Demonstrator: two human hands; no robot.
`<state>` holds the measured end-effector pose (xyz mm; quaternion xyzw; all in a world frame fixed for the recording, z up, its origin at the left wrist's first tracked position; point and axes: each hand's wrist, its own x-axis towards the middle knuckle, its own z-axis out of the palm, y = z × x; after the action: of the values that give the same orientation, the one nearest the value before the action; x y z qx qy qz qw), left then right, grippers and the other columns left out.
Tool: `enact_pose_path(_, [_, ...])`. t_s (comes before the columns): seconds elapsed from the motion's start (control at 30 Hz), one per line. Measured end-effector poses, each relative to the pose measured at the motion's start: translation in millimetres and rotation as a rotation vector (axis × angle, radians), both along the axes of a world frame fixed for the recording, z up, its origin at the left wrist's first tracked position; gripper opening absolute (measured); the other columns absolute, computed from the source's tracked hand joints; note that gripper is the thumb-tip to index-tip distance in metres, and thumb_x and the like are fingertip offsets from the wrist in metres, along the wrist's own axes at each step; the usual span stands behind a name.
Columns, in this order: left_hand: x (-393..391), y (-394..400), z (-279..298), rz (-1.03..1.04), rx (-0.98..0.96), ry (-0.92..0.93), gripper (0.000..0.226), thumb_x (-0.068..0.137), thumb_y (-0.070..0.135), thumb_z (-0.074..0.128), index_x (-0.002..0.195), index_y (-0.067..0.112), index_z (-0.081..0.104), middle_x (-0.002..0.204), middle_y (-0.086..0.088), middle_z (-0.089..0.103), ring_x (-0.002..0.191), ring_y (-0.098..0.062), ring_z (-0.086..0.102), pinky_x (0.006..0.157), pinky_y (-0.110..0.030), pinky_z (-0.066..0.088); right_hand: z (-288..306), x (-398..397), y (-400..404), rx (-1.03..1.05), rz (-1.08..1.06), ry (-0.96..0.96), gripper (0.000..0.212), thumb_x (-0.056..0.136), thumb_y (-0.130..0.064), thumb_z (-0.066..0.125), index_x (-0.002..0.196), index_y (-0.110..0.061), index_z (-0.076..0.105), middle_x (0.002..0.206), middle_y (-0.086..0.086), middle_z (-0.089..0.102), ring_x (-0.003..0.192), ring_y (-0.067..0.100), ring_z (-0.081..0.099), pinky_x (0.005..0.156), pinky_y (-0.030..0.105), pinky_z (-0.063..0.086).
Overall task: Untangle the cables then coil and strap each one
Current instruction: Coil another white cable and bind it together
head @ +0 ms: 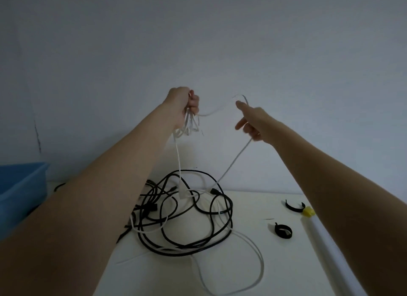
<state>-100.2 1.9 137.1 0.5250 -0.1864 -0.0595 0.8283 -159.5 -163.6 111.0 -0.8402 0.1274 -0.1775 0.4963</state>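
I see both arms raised above the white table [275, 262], hands up in front of the pale wall [198, 42]. My left hand [182, 106] sits at about 11 o'clock from the frame's centre, fingers curled tight round a bunch of loops of the white cable [233, 165]; the loops hang just below the fist. From that fist a span of the same cable arcs toward 3 o'clock, rises over the outstretched index finger of my right hand [253, 121] and passes down through that hand. The right index finger is straight, pointing toward 10 o'clock, and the lower fingers are curled on the cable where it leaves the hand. From there the cable drops toward 7 o'clock into the tangle on the table. A second white strand falls straight down from the left fist toward 6 o'clock, ending near a small white block in the heap.

The black cables [187, 220] lie in a loose tangle on the table, directly below and between the two hands, well apart from both. More white cable threads through the black loops and swings out in a wide loop toward 5 o'clock of the heap.

At 3 o'clock of the tangle lie two black straps: an open strap [295, 206] curled like a C, and nearer me a rolled strap [283, 230]. A small yellow piece [308, 212] sits just beside the open one, at the end of a white tube [323, 245]. A blue bin [22, 192] stands at 9 o'clock, at the table's left edge.
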Motion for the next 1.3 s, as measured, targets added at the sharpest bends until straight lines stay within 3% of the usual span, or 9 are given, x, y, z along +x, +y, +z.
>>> enact_pose_path(0.2, [-17, -14, -48, -0.230, 0.415, 0.022, 0.028, 0.102, 0.009, 0.031, 0.076, 0.008, 0.041, 0.091, -0.022, 0.062, 0.028, -0.003, 0.036, 0.031, -0.012, 0.031, 7, -2, 19, 0.054, 0.157, -0.091, 0.015, 0.090, -0.007, 0.056, 0.076, -0.002, 0.058, 0.059, 0.007, 0.047, 0.035, 0.008, 0.032, 0.035, 0.015, 0.023])
enact_pose_path(0.37, [-19, 3, -59, -0.420, 0.423, 0.070, 0.032, 0.101, 0.011, 0.028, 0.073, 0.010, 0.043, 0.047, 0.003, 0.049, 0.029, 0.000, 0.029, 0.032, -0.008, 0.024, -21, 6, 29, 0.174, 0.438, -0.201, 0.012, 0.087, -0.009, 0.063, 0.097, -0.003, 0.061, 0.082, 0.006, 0.059, 0.072, 0.015, 0.057, 0.063, 0.018, 0.050])
enact_pose_path(0.47, [-7, 25, -44, -0.308, 0.316, 0.092, 0.036, 0.102, 0.012, 0.026, 0.069, 0.012, 0.041, 0.039, 0.008, 0.038, 0.026, -0.001, 0.026, 0.030, -0.009, 0.019, -51, 12, 28, 0.138, 0.723, 0.084, 0.043, 0.085, -0.026, 0.062, 0.125, -0.019, 0.049, 0.118, -0.001, 0.056, 0.105, 0.018, 0.053, 0.089, 0.030, 0.047])
enact_pose_path(0.57, [2, 39, -37, -0.264, 0.241, 0.131, 0.036, 0.102, 0.014, 0.024, 0.068, 0.014, 0.038, 0.039, 0.007, 0.034, 0.026, -0.001, 0.024, 0.031, -0.011, 0.016, -91, 23, 54, -0.153, 0.827, 0.397, 0.018, 0.092, -0.015, 0.057, 0.109, -0.021, 0.058, 0.118, 0.000, 0.059, 0.094, 0.017, 0.053, 0.079, 0.026, 0.044])
enact_pose_path(0.7, [9, 46, -32, -0.163, 0.225, 0.101, 0.036, 0.100, 0.010, 0.023, 0.067, 0.014, 0.036, 0.037, 0.006, 0.033, 0.025, -0.001, 0.023, 0.027, -0.011, 0.016, -135, 48, 64, -0.379, 0.585, 0.610, 0.021, 0.095, -0.017, 0.049, 0.086, -0.007, 0.064, 0.097, 0.006, 0.064, 0.079, 0.021, 0.061, 0.075, 0.027, 0.053])
enact_pose_path(0.8, [19, 55, -37, -0.085, 0.278, 0.100, 0.036, 0.100, 0.010, 0.024, 0.066, 0.015, 0.035, 0.035, 0.006, 0.034, 0.025, -0.002, 0.024, 0.029, -0.012, 0.015, -119, 62, 23, -0.794, 0.174, 0.355, 0.029, 0.093, -0.023, 0.054, 0.111, -0.001, 0.062, 0.115, 0.013, 0.062, 0.104, 0.028, 0.060, 0.089, 0.030, 0.046])
enact_pose_path(1.0, [19, 23, -53, -0.076, 0.389, 0.140, 0.037, 0.101, 0.007, 0.020, 0.067, 0.013, 0.032, 0.031, 0.005, 0.034, 0.021, -0.003, 0.023, 0.028, -0.011, 0.013, 11, 30, -16, 0.092, -0.268, -0.512, 0.020, 0.097, -0.016, 0.050, 0.086, -0.002, 0.059, 0.077, 0.004, 0.062, 0.062, 0.018, 0.064, 0.062, 0.019, 0.055])
enact_pose_path(1.2, [8, 4, -51, -0.078, 0.442, 0.114, 0.036, 0.101, 0.008, 0.017, 0.070, 0.009, 0.036, 0.029, 0.005, 0.033, 0.019, -0.003, 0.023, 0.025, -0.011, 0.012, 34, 14, 11, 0.025, -0.078, -0.489, 0.044, 0.087, -0.054, 0.056, 0.092, -0.010, 0.058, 0.086, 0.004, 0.064, 0.084, 0.021, 0.066, 0.080, 0.035, 0.052])
enact_pose_path(1.3, [7, 2, -58, -0.127, 0.359, 0.082, 0.035, 0.103, 0.015, 0.022, 0.076, 0.005, 0.043, 0.032, 0.006, 0.037, 0.021, -0.002, 0.025, 0.025, -0.012, 0.017, 30, 7, 21, 0.186, 0.048, -0.367, 0.059, 0.086, -0.059, 0.052, 0.103, -0.003, 0.058, 0.085, 0.012, 0.069, 0.074, 0.022, 0.068, 0.068, 0.028, 0.055])
